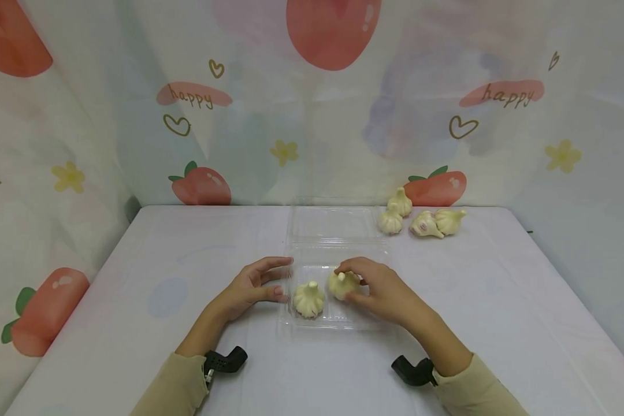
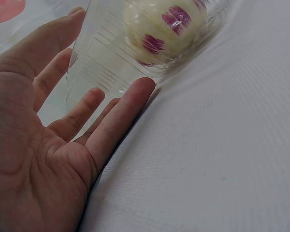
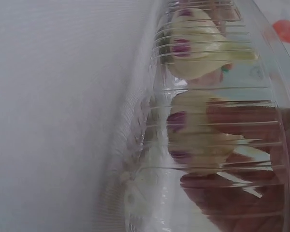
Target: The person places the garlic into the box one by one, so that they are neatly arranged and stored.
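A clear plastic clamshell box lies with its lid folded back, away from the person. Inside its base, a garlic bulb sits at the left. My right hand reaches over the rim and grips a second garlic bulb to the right of the first. Through the ribbed wall, the right wrist view shows that gripped bulb between the fingers. Along the box's left side my left hand holds nothing, its fingers loosely spread and fingertips at the wall.
Several more garlic bulbs lie in a loose group at the table's back right, beside the lid. A white cloth covers the table. Behind it hangs a printed curtain. A black camera is strapped to each wrist.
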Tool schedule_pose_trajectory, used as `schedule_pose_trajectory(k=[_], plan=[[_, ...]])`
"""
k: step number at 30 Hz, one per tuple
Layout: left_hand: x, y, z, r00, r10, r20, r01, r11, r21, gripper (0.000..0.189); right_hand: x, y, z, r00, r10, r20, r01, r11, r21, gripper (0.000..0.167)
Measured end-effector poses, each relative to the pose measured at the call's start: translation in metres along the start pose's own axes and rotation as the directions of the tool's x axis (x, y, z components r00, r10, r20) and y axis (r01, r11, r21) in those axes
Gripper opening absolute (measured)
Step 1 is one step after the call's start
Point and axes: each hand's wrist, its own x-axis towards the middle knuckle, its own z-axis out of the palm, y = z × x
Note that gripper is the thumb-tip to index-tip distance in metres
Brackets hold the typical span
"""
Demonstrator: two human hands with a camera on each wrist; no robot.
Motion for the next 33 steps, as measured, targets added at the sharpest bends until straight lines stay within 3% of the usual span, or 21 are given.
schedule_pose_trajectory(k=[4,9,20,26,33], plan=[[-0.0003,-0.0004,-0.0002,1.0,0.003,0.001,-0.003,1.0,0.002,0.064,0.0001,-0.0005,0.0012,1.0,0.009,0.012,-0.009,1.0,-0.007,0.04],[-0.0001,-0.0013,-0.0004,1.0,0.009,0.004,-0.009,1.0,-0.001,0.064,0.0005,-0.0019,0.0018,1.0,0.013,-0.026,-0.014,0.999,-0.053,0.044],[0.0004,-0.0024,-0.0012,1.0,0.014,0.007,-0.014,1.0,-0.021,0.068,0.0021,-0.0069,-0.0007,0.987,0.119,-0.105,-0.125,0.991,-0.051,0.04],[0.0003,-0.003,-0.0012,1.0,0.018,0.011,-0.017,0.999,-0.04,0.069,0.0027,-0.0084,-0.0017,0.987,0.154,-0.047,-0.154,0.988,-0.005,0.035],[0.0007,-0.0033,-0.0011,1.0,0.017,0.012,-0.016,0.999,-0.038,0.068,0.0026,-0.0079,0.0015,0.992,0.126,0.03,-0.128,0.989,0.072,0.034]])
